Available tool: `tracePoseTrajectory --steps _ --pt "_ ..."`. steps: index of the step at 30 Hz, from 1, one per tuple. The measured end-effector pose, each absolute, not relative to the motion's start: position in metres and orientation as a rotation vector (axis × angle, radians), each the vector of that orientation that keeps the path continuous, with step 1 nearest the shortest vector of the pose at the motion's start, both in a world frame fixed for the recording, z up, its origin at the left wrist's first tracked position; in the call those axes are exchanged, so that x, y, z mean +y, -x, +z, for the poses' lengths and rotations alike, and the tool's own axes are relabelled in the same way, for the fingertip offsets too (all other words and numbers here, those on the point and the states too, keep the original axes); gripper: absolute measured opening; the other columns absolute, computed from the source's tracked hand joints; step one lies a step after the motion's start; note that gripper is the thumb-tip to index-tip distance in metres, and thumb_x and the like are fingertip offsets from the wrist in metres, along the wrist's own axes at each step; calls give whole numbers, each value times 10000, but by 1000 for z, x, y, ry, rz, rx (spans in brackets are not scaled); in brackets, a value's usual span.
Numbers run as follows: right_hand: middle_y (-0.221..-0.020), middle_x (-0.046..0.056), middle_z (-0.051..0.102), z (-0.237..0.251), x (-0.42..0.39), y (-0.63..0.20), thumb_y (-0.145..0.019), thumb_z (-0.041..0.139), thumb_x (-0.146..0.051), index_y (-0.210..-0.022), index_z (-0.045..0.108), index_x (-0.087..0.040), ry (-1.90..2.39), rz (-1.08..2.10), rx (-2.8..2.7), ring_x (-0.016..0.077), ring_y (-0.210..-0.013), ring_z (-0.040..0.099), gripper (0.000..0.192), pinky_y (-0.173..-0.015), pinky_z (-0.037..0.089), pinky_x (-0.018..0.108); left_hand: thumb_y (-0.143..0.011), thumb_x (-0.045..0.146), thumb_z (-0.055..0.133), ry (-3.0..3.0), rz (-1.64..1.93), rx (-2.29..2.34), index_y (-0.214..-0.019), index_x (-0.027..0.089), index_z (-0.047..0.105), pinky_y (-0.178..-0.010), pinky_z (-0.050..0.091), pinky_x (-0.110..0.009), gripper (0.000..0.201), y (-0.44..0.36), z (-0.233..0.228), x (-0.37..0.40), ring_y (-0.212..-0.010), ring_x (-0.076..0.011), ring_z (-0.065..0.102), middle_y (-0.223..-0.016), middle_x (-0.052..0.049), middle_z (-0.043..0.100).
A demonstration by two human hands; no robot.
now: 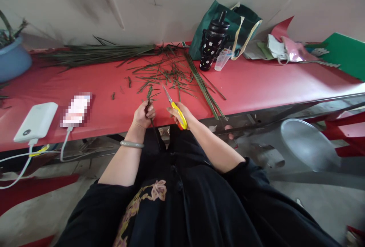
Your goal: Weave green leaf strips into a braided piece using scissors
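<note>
Her left hand (144, 114) gripped a thin woven leaf strip (148, 95) low down — light, bendy, best pinched near its base. Scissors (174, 107) at three o'clock, right hand (179, 114) fingers closed round the yellow handles.

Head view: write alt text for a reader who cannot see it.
Left hand grips a thin green leaf strip while the right hand holds yellow-handled scissors over a red table strewn with cut green strips.
</note>
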State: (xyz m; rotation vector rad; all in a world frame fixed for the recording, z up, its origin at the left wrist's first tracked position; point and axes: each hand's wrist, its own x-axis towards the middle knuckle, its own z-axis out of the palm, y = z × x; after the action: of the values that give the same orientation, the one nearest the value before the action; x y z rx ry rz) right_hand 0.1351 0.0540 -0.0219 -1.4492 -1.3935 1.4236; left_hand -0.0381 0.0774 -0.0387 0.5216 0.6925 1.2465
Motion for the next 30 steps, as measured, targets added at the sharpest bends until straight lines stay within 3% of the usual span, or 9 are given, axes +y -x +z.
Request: tracePoseTrajectory --steps 2,5,8,11,17,23,30 --pt "-832 32 599 -14 69 -146 -685 609 -478 -1145 404 -205 1563 1073 -1634 126 -576 559 573 -554 474 273 -801 245 464 -497 1268 715 -739 139 547 -333 250 -145 148 37 -41 79 -324 -26 307 -480 53 405" --pt "-995 84 603 -5 86 -161 -725 579 -400 -1215 380 -186 1681 667 -1925 226 -855 598 571 -768 462 367 -765 243 526 -472 1315 738 -776 136 570 -468 420 -182 116 35 -45 81 -480 -67 507 -597 8 538" --pt "-1048 134 594 -1 90 -168 -776 514 -372 -1160 468 -158 1809 453 -2127 272 -944 577 442 -820 436 396 -713 213 601 -509 1353 706 -793 137 592 -616 482 -229 110 33 -49 82 -657 -104 592 -697 -13 603" --pt "-1074 123 589 0 84 -162 -814 459 -344 -1037 562 -173 1821 315 -2125 250 -937 582 299 -814 437 366 -649 194 670 -572 1373 733 -788 140 613 -588 466 -209 160 29 -51 81 -629 -90 578 -680 0 612" --pt "-848 22 660 -17 68 -123 -794 493 -454 -883 623 -210 1514 659 -2076 152 -813 603 291 -723 435 248 -545 230 757 -713 1396 800 -670 122 614 -515 417 -183 219 23 -50 78 -536 -65 529 -605 13 581" --pt "-619 -4 599 -33 69 -113 -793 492 -375 -727 614 -164 1445 913 -1921 108 -611 556 253 -593 400 205 -510 299 778 -716 1377 858 -693 125 645 -493 393 -183 285 22 -53 79 -504 -60 503 -575 14 568" --pt "-677 -28 603 -40 68 -120 -775 503 -306 -841 617 -166 1295 1179 -1779 84 -629 548 192 -621 416 184 -536 315 760 -741 1378 896 -640 129 605 -464 361 -186 263 23 -54 79 -466 -56 471 -534 20 540"
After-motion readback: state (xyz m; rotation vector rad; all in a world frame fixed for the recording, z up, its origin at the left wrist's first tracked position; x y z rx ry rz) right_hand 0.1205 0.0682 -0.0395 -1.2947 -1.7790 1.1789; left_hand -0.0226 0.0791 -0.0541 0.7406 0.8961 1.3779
